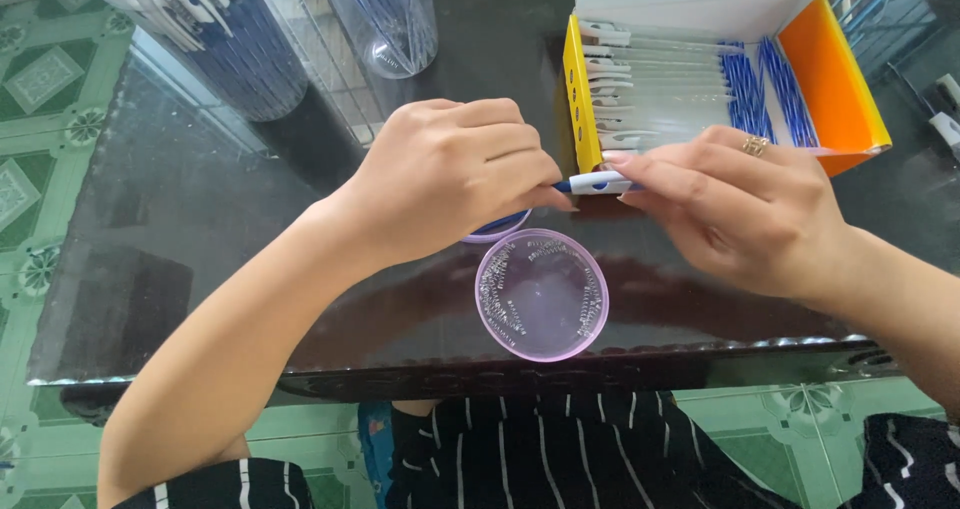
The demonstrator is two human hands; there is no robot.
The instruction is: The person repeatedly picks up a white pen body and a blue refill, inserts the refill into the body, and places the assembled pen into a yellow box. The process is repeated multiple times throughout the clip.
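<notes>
Head view, looking down: the left hand (pixel 450 174) and right hand (pixel 735 209) together pinch a blue-and-white pen (pixel 597 183) above a dark glass table (pixel 180 219). Just below sits a pink-rimmed dish of small springs (pixel 541 294); behind, an open yellow box of pens (pixel 720 79).

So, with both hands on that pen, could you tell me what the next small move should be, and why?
Probably press the two halves together. The left hand and right hand grip opposite ends of the blue and white pen, held level above the dark table. The pink dish of small springs sits just below, and finished pens fill the yellow box.
</notes>
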